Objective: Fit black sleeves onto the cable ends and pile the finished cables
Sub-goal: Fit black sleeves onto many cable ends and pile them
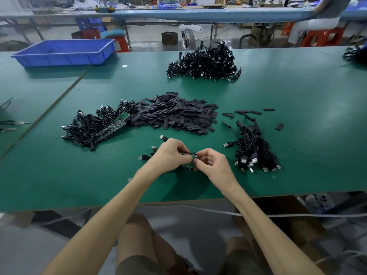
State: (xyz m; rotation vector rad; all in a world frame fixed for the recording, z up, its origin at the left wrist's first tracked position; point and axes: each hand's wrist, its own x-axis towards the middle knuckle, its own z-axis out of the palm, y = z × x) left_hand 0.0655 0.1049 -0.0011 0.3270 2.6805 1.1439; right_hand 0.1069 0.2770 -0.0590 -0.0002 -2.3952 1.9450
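My left hand (pixel 171 153) grips a small bunch of black cables (pixel 144 157) whose USB plugs stick out to its left, with narrow green board ends (pixel 188 153) poking out toward the right. My right hand (pixel 211 161) pinches at those board ends, fingers curled. A big heap of flat black sleeves (pixel 178 114) lies in the middle of the green table (pixel 297 139). To its left lies a pile of cables with bare green boards (pixel 95 128). A pile of cables with USB plugs (pixel 254 153) sits to the right of my hands.
A large heap of black cables (pixel 204 63) lies at the far middle. A blue plastic tray (pixel 65 52) stands at the far left. Loose sleeves (pixel 250 112) are scattered on the right. Pliers (pixel 14 124) lie at the left edge. A person sits at the far right.
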